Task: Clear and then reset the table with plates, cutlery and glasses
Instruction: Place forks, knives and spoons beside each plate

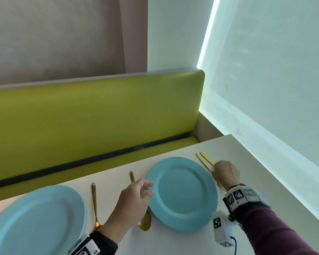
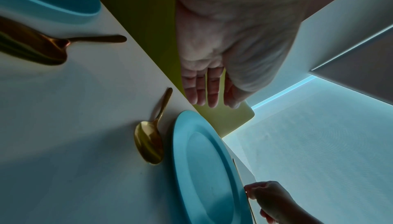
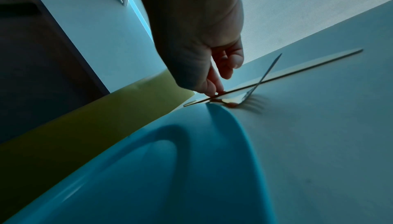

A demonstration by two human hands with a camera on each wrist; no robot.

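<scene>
Head view, taken from left to right with the far blue plate [image 1: 182,192] as the landmark: well to its left a second blue plate [image 1: 35,218] runs off the frame edge, so its full outline is cut off. Between the two plates lies a gold spoon [image 1: 94,203] with its bowl toward the person. Just left of the landmark plate lies a larger gold spoon [image 1: 145,222], its handle pointing to the green bench [image 1: 92,115] and its middle hidden under the left hand [image 1: 134,197]. That hand hovers above the spoon with fingers relaxed and loosely spread, holding nothing (the left wrist view shows the palm bare), probably poised to gather the spoon or the plate's rim.

Just right of the landmark plate, the right hand [image 1: 226,173] pinches cutlery at the plate's edge. In the right wrist view the fingertips [image 3: 214,89] close on a thin knife [image 3: 297,69], while a fork [image 3: 263,78] crosses it, tilted up with its tines near the table [image 3: 319,143]. Whether the fork is also in the pinch I cannot tell; the contact is dark and blurred. Judging by the layout, clearing has barely begun. No glasses are in view.
</scene>
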